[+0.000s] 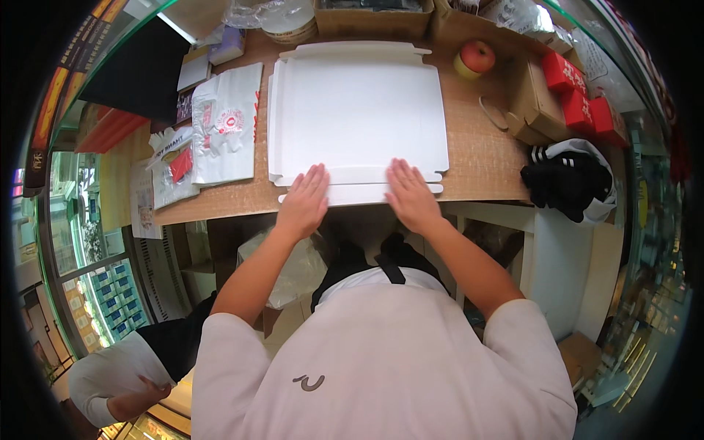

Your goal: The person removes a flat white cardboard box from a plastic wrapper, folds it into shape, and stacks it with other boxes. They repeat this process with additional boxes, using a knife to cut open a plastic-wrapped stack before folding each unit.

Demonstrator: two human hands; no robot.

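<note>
White card blank (359, 110): lies flat on the wooden table (477, 158), straight ahead of the person, near edge at about the table's front edge. Left side looks layered; cannot tell if 1 sheet or more.
Near flap (357, 195): narrow strip along the front, crease lines just above. Step in hand reads, in my judgement, as working this fold.
Left hand (302, 205): back up, over the flap's left part; fingers straight, close together, clasping nothing visible.
Right hand (412, 194): near match on the right part; fingers extended, thumb angled inward, no visible grasp.
Undersides: cannot tell whether any thumb or fingertip sits below the card.
Pressure: best kept equal across the 2 hands, so the strip bends as 1 piece and does not skew.
Crease: follow the scored line; smooth from the middle outward with flat fingers, since a fingertip jab could dent the card.
Table edge: solid backing matters; better to have the whole crease over wood.
Corner tab (434, 188): thin, juts beyond the right hand; could kink if caught under the palm.
Plastic bags (227, 132): lie just left of the card; best kept from sliding beneath it.
</note>
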